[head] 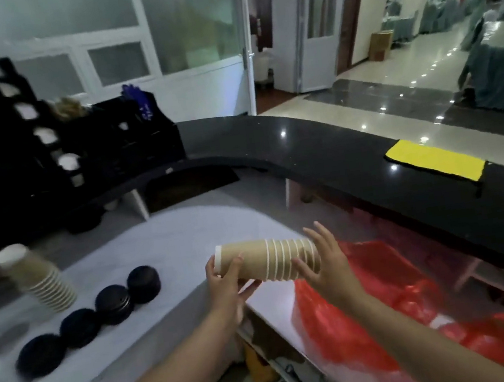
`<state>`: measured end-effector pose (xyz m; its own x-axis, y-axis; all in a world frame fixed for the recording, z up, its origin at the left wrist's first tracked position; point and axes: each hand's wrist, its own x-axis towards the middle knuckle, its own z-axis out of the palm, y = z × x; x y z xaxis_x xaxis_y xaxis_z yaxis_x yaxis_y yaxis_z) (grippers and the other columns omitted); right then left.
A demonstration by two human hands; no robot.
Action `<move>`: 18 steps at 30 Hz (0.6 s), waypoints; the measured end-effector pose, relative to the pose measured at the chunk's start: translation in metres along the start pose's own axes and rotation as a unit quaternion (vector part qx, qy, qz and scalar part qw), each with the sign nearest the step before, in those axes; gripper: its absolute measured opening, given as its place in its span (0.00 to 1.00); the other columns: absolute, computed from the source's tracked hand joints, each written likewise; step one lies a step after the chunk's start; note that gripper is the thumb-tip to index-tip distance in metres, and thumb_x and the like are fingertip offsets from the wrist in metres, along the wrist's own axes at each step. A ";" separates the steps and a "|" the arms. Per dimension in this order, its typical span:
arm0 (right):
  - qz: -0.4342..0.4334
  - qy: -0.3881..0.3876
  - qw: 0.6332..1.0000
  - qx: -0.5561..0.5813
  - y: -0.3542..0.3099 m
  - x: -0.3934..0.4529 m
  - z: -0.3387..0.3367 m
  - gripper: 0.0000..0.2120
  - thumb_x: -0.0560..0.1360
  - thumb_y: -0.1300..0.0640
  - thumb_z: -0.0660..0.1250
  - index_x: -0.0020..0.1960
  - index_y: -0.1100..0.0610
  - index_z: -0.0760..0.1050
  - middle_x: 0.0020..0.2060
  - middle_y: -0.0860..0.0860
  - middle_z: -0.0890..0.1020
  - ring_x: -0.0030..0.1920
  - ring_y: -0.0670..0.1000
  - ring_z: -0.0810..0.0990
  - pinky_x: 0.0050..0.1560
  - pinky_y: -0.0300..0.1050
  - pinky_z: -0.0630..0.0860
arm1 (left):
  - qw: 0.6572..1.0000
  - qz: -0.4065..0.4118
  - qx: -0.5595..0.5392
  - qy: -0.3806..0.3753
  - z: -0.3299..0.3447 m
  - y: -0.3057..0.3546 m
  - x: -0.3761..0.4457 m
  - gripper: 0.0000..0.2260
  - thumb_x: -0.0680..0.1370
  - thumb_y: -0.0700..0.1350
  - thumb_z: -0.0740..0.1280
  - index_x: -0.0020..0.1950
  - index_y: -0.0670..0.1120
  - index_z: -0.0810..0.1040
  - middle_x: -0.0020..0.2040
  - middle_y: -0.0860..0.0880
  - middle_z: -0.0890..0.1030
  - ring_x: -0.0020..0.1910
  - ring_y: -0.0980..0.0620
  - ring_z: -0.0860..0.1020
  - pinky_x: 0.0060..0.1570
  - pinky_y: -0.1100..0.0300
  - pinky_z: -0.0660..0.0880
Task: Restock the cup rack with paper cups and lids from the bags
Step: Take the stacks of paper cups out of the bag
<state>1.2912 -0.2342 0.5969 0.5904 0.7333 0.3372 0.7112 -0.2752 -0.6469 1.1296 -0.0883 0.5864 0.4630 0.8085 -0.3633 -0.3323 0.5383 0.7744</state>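
a stack of nested brown paper cups (267, 259) is held lying on its side in the air above the near edge of the white work counter (166, 236), its white-rimmed open mouth pointing left. the left hand (227, 284) grips the mouth end, thumb and fingers curled around the rim of the outermost cup. the right hand (325, 261) supports the opposite end where the cup bases bunch together; its fingers are spread and nearly straight against the stack, and the thumb lies along the underside. below and right of the hands a red plastic bag (369, 304) lies crumpled over a lower white shelf. on the white work counter, far left, a second stack of paper cups (36, 277) stands mouth down and leaning. near it four black lid stacks (112, 305) sit in a diagonal row, close together. at upper left the black cup rack (39, 134) stands on the counter end, with white lids or cup rims showing in its slanted slots; blur prevents telling which. beside the rack a black organiser (140, 132) holds blue items, too blurred to identify. a curved black bar counter (319, 148) runs behind the work area, with a yellow cloth (435, 160) lying flat on it at right.
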 end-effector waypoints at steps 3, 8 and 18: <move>-0.051 -0.052 0.997 0.020 -0.025 0.013 0.039 0.31 0.75 0.44 0.72 0.74 0.53 0.67 0.77 0.53 0.64 0.75 0.53 0.65 0.73 0.53 0.67 | 0.998 0.025 -0.026 0.049 -0.041 0.024 -0.004 0.27 0.78 0.40 0.72 0.74 0.52 0.66 0.66 0.39 0.76 0.58 0.35 0.80 0.44 0.42 0.82; -0.142 -0.179 0.973 -0.013 -0.070 0.032 0.111 0.38 0.72 0.42 0.75 0.77 0.46 0.62 0.79 0.50 0.58 0.77 0.55 0.61 0.72 0.57 0.66 | 0.992 0.071 -0.024 0.097 -0.108 0.078 -0.003 0.24 0.79 0.40 0.71 0.71 0.53 0.68 0.67 0.42 0.75 0.61 0.36 0.79 0.46 0.42 0.82; -0.223 -0.208 0.935 -0.179 -0.194 0.084 0.259 0.43 0.74 0.41 0.69 0.79 0.43 0.47 0.73 0.48 0.62 0.76 0.53 0.59 0.75 0.68 0.49 | 0.976 0.139 -0.020 0.166 -0.230 0.178 0.041 0.29 0.76 0.41 0.75 0.72 0.54 0.67 0.67 0.45 0.74 0.63 0.40 0.77 0.50 0.41 0.83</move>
<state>1.1040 0.0422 0.5741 0.0581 0.9829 0.1748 0.9773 -0.0203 -0.2109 0.9007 0.0956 0.5903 0.0604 0.9537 -0.2945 -0.4423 0.2900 0.8487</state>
